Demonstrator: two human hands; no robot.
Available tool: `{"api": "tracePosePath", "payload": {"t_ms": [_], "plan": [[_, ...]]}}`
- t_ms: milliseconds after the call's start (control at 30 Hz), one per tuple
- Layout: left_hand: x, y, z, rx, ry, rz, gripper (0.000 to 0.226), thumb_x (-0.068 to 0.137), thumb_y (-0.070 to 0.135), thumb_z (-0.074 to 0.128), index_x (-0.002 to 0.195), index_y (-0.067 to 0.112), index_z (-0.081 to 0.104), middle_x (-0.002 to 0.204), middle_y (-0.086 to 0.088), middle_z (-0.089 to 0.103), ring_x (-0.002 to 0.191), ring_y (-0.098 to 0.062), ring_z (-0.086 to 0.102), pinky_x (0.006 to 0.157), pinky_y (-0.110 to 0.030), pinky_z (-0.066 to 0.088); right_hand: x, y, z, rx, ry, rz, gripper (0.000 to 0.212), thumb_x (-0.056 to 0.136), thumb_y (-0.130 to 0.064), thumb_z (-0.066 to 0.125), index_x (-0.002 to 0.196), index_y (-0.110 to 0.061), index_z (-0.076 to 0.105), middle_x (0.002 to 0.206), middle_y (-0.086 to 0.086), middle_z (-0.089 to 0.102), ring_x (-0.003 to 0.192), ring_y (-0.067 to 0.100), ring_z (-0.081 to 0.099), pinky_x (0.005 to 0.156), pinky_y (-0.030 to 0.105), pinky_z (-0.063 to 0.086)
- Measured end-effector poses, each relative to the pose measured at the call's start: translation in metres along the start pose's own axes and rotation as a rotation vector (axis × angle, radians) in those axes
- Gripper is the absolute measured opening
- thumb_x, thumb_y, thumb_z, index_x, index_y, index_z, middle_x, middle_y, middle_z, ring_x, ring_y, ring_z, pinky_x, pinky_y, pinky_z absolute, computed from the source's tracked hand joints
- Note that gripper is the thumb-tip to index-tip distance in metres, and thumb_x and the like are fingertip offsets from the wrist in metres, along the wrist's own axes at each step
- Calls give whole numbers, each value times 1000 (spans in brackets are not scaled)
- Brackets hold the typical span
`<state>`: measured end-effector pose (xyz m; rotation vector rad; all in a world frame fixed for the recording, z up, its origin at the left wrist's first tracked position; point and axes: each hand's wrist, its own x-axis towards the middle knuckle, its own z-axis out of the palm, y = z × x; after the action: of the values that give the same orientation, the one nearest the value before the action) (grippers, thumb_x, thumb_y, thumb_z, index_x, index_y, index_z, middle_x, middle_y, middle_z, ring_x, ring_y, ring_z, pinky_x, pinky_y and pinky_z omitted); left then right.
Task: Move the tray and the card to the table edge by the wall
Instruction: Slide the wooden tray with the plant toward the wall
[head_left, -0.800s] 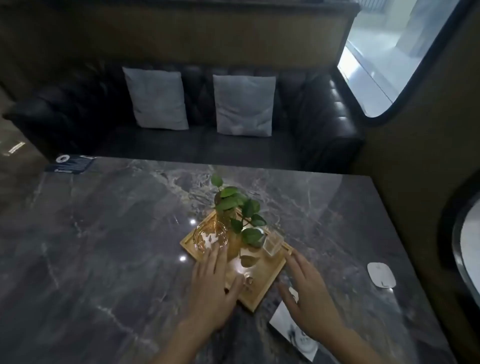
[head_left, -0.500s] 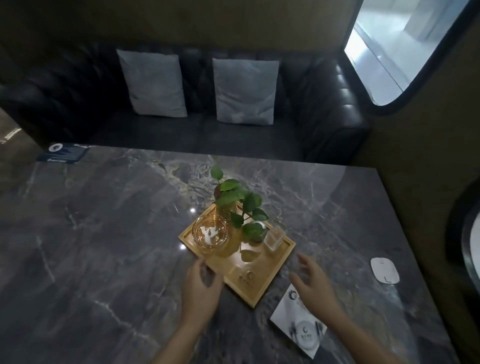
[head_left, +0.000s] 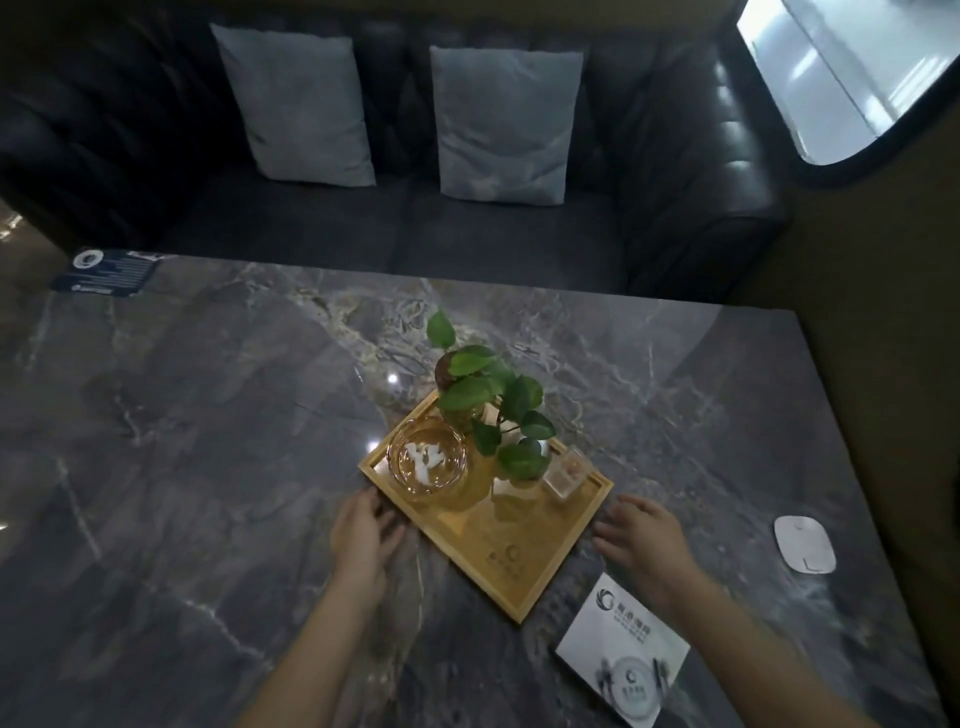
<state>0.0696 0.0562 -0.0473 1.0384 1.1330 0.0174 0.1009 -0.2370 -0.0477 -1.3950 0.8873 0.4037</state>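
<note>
Left hand (head_left: 363, 535) open, fingers spread and flat beside the tray's near-left edge, fingertips touching or just shy of the wood; cannot tell which. Right hand (head_left: 644, 540) likewise open and empty, palm down, just off the near-right edge, holding nothing. Between them, the wooden tray (head_left: 519, 561) set corner-on toward the person, resting flat on the marble table (head_left: 208, 441) somewhat right of centre. Loaded with a round amber glass bowl (head_left: 428, 460), a leafy plant in a glass vase (head_left: 488, 400) and a small clear holder (head_left: 566, 474), all upright. Stiff board with a low rim, so likely easy to take by two opposite edges; probably moderately heavy for its size and top-heavy because of the plant. Glassware fragile and free to slide on smooth wood, so best kept level, or pushed along the polished stone rather than lifted. The card (head_left: 623, 660) lying flat near the front edge of the table, just right of the tray's near corner and apart from it, under the right forearm. Thin, light and flexible by the look of it; likely hard to pinch off a slick surface, easier slid to an edge or lifted by a corner. A white oval pad (head_left: 804, 543) further right, close to the wall-side edge, possibly in the way of the destination. Dark sofa (head_left: 415, 234) beyond the far edge.
</note>
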Motion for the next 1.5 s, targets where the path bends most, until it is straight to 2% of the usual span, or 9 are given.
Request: {"api": "tracePosePath", "payload": {"t_ms": [167, 333, 433, 567, 833, 1033, 1200, 1333, 1500], "plan": [[25, 15, 4, 0, -10, 29, 38, 102, 28, 45, 135, 11, 50, 128, -8, 58, 113, -26, 57, 100, -46, 48, 10, 1, 5, 98, 28, 68, 26, 94, -4, 48, 119, -5, 53, 86, 17, 64, 70, 30, 68, 55, 37, 56], [36, 24, 9, 79, -23, 31, 41, 103, 32, 42, 142, 23, 45, 124, -6, 56, 114, -28, 57, 101, -51, 48, 13, -5, 8, 97, 5, 86, 21, 95, 0, 43, 109, -7, 57, 96, 22, 72, 86, 36, 73, 71, 43, 59], [43, 25, 9, 142, -45, 21, 43, 102, 35, 43, 144, 22, 47, 123, -8, 61, 108, -25, 60, 91, -46, 54, 15, -5, 6, 115, 3, 100, 25, 93, 2, 42, 111, -6, 58, 100, 24, 71, 87, 37, 73, 70, 43, 59], [46, 25, 9, 192, -68, 52, 35, 104, 30, 41, 132, 16, 56, 101, -3, 66, 88, -17, 63, 73, -35, 55, 20, -4, 5, 130, -5, 108, 29, 91, 2, 42, 113, -4, 59, 101, 26, 72, 86, 37, 74, 69, 42, 59], [45, 23, 13, 243, -54, 70, 35, 103, 25, 42, 132, 10, 56, 111, -10, 68, 89, -19, 68, 60, -30, 59, 22, -12, 8, 111, -20, 68, 32, 91, 3, 40, 111, -5, 63, 99, 22, 74, 89, 34, 74, 77, 45, 60], [35, 11, 31, 206, -81, 92, 25, 101, 14, 51, 125, 5, 53, 109, -14, 67, 88, -23, 68, 80, -38, 60, 36, -31, 9, 153, -65, -4, 45, 87, 9, 35, 119, -2, 64, 109, 20, 72, 103, 32, 69, 91, 41, 54], [36, -6, 39, 199, -55, 124, 20, 97, 10, 57, 116, 5, 60, 105, -18, 70, 89, -25, 70, 70, -30, 59, 35, -46, 6, 119, -123, -87, 50, 87, 13, 32, 116, -9, 66, 111, 12, 72, 103, 24, 69, 78, 26, 56], [31, -15, 43, 143, -66, 99, 25, 94, 8, 61, 119, 6, 59, 111, -18, 70, 99, -28, 70, 90, -41, 56, 31, -43, 0, 45, -125, -133, 46, 91, 12, 37, 115, -14, 66, 106, 10, 74, 96, 24, 72, 69, 24, 60], [26, -24, 51, 113, -47, 86, 31, 93, 1, 60, 123, 1, 56, 120, -22, 66, 102, -29, 69, 89, -36, 56, 20, -22, -13, -260, -64, -264, 37, 91, 9, 50, 111, -16, 68, 97, 7, 71, 86, 22, 70, 65, 25, 60]]}}
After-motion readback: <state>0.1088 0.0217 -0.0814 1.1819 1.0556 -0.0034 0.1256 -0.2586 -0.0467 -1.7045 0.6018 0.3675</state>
